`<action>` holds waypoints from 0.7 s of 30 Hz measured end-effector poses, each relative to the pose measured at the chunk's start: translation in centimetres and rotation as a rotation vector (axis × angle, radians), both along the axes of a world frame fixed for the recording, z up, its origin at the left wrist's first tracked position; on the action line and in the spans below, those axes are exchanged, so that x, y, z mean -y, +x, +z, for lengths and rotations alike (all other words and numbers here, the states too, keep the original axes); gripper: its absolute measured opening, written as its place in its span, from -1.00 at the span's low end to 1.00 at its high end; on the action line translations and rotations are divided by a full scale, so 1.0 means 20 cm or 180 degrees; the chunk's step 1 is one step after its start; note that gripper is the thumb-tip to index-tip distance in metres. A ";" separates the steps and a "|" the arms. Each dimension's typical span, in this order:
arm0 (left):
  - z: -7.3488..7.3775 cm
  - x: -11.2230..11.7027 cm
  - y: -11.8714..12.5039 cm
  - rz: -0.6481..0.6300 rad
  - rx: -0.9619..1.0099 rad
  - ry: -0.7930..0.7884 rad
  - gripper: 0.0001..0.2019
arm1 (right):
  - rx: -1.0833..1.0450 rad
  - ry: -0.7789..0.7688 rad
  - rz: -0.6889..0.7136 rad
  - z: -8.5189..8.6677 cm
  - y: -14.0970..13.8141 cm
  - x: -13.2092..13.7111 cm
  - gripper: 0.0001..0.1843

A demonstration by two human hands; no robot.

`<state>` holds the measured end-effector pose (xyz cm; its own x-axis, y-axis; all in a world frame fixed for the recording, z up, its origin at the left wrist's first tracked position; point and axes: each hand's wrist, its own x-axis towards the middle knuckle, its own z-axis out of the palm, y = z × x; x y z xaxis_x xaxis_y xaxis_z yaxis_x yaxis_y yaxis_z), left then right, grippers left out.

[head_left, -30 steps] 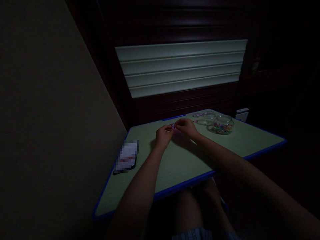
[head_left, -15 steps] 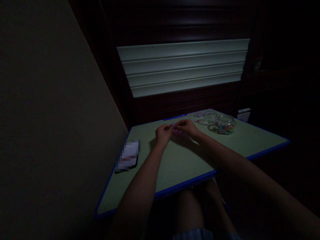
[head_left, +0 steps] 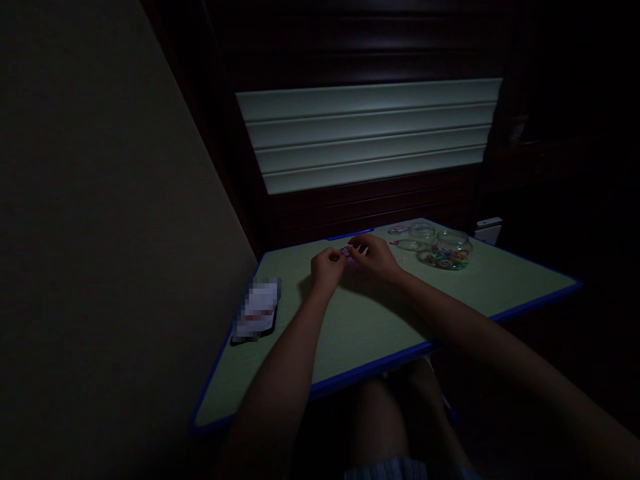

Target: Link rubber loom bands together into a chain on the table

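Over the far middle of the pale table (head_left: pixel 340 333), my left hand (head_left: pixel 327 270) is closed in a pinch on a small pink-purple piece (head_left: pixel 345 253). My right hand (head_left: pixel 376 259) meets it from the right, its thumb and forefinger at the same piece and its other fingers curled and apart. The piece is too small and dark to name. Just below it, partly hidden by my right hand, shows something pink (head_left: pixel 353 267).
A clear round jar (head_left: pixel 451 250) with several small coloured rings stands at the right. Behind it lie another clear round container (head_left: pixel 421 231), a clear lid (head_left: pixel 410 245) and a pinkish item (head_left: pixel 399 230). A phone-like slab (head_left: pixel 257 310), blurred out, lies at the left edge.
My right hand has shifted slightly up and its fingers have spread a little at the small piece. My left hand keeps its pinch in nearly the same place.
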<state>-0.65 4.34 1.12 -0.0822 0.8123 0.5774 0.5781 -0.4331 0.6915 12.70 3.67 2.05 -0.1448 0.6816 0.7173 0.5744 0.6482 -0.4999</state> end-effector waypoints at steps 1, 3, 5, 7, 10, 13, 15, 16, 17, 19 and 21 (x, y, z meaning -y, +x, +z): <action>0.00 0.00 0.00 0.0011 -0.0030 0.0012 -0.89 | 0.0174 0.0079 -0.0037 0.00 0.00 0.01 -0.76; 0.00 0.01 0.00 0.0044 -0.0073 0.0006 -0.88 | 0.0447 0.0130 -0.0076 0.01 0.01 0.03 -0.76; 0.00 0.00 0.00 0.0061 -0.0101 0.0004 -0.89 | 0.0625 0.0096 -0.0075 0.01 0.01 0.04 -0.76; 0.00 0.00 0.00 0.0067 -0.0139 0.0009 -0.90 | 0.0711 0.0057 -0.0086 0.01 0.01 0.05 -0.76; -0.01 -0.01 0.00 0.0099 -0.0174 -0.0011 -0.90 | 0.0783 0.0024 -0.0112 0.01 0.01 0.05 -0.76; 0.00 0.00 0.00 0.0079 -0.0166 -0.0026 -0.90 | 0.0810 0.0001 -0.0175 0.00 0.02 0.03 -0.76; 0.00 0.00 0.00 0.0048 -0.0180 -0.0011 -0.89 | 0.0832 -0.0002 -0.0216 0.00 0.02 0.02 -0.77; 0.00 0.00 0.01 0.0040 -0.0194 0.0000 -0.89 | 0.0841 0.0004 -0.0236 0.00 0.02 0.02 -0.77; 0.00 0.00 0.01 0.0026 -0.0212 0.0011 -0.89 | 0.0850 0.0007 -0.0256 0.00 0.02 0.01 -0.77; 0.00 0.00 0.00 0.0000 -0.0244 0.0029 -0.89 | 0.0846 0.0000 -0.0298 -0.01 0.02 0.01 -0.78; 0.00 0.00 0.00 -0.0025 -0.0257 0.0028 -0.89 | 0.0810 -0.0041 -0.0312 -0.01 0.02 0.01 -0.78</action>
<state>-0.57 4.28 1.07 -0.0287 0.8077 0.5889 0.6283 -0.4436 0.6391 13.08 3.41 1.94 -0.2523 0.7100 0.6575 0.7423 0.5779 -0.3391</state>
